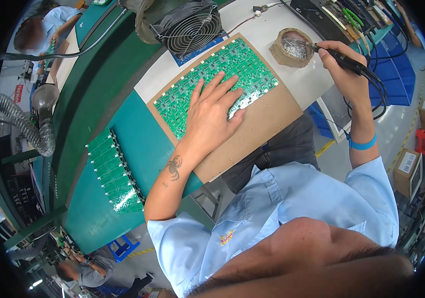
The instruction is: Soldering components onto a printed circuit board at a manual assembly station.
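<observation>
One circuit panel (253, 69), left fingers (213, 86) spread on it, right fingers (335, 45) clamped on one soldering iron (347, 63)

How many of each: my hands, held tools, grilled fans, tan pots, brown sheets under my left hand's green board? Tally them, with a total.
Left hand, right hand: 2
Held tool: 1
Grilled fan: 1
Tan pot: 1
Brown sheet: 1
Total: 6

From here, the left hand (213, 110) hides part of the green circuit board (249, 67), its finest details indistinct.
</observation>
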`<state>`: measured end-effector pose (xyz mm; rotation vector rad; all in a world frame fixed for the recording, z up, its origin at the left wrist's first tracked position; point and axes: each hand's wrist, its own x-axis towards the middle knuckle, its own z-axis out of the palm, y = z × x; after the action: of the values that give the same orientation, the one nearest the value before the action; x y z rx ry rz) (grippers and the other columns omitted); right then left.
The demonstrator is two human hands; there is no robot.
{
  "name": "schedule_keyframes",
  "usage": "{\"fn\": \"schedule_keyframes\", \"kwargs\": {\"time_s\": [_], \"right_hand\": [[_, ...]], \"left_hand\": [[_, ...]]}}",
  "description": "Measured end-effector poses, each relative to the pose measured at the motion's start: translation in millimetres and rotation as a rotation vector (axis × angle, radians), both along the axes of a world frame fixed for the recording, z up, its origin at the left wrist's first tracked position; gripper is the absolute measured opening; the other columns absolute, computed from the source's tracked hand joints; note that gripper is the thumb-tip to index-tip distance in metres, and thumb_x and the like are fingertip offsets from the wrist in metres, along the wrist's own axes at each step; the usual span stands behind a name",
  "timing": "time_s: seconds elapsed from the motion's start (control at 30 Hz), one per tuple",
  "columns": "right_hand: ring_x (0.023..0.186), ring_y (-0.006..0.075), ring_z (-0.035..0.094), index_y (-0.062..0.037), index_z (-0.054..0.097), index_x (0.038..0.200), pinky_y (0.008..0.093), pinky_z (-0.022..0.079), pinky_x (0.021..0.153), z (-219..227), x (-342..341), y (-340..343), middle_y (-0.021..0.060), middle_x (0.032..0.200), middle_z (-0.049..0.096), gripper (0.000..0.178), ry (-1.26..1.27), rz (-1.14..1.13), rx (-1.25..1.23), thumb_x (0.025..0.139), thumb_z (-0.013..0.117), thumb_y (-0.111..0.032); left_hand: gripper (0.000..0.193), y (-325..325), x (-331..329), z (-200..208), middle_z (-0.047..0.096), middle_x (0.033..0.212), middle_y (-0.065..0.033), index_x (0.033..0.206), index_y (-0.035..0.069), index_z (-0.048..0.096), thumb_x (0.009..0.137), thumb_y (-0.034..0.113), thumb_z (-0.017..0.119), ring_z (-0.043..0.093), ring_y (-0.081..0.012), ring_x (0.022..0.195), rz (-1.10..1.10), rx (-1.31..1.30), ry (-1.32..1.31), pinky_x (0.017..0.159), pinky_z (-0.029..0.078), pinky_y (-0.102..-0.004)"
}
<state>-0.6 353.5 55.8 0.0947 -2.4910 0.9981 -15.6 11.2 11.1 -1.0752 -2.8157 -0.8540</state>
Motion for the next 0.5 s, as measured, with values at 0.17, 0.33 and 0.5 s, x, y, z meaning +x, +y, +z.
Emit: {"fn": "schedule_keyframes", "kwargs": {"time_s": [0.17,0.33,0.5], "right_hand": [[0.065,0.0102,0.057,-0.0015,0.083,0.109,0.0228,0.04,0.056,-0.2,-1.2,-1.9,0.0041,0.08,0.074,0.019,0.016,0.013,-0.012,0.096,0.076,-0.014],[0.066,0.0102,0.057,-0.0014,0.083,0.109,0.0225,0.04,0.056,2.5,0.3,1.3,0.0038,0.08,0.074,0.02,-0.016,0.01,-0.04,0.096,0.076,-0.014],[0.067,0.0102,0.058,-0.0016,0.083,0.109,0.0219,0.041,0.057,-0.6,-0.5,-2.0,0.0036,0.08,0.074,0.02,-0.044,0.01,-0.059,0.097,0.075,-0.015]], "left_hand": [[0.039,0.1,0.2,0.7,0.068,0.148,-0.0061,0.125,0.011,0.079,0.087,0.021,0.079,0.05,-0.0306,0.152,0.001,-0.002,0.002,0.13,0.03,-0.0571],[0.039,-0.5,0.2,0.7,0.069,0.147,-0.0064,0.124,0.01,0.079,0.087,0.021,0.079,0.051,-0.0308,0.151,0.002,0.003,0.007,0.13,0.031,-0.0572],[0.038,-0.1,0.7,-0.9,0.069,0.147,-0.0066,0.123,0.01,0.079,0.087,0.02,0.078,0.051,-0.031,0.151,-0.001,0.011,0.015,0.129,0.031,-0.0574]]}}
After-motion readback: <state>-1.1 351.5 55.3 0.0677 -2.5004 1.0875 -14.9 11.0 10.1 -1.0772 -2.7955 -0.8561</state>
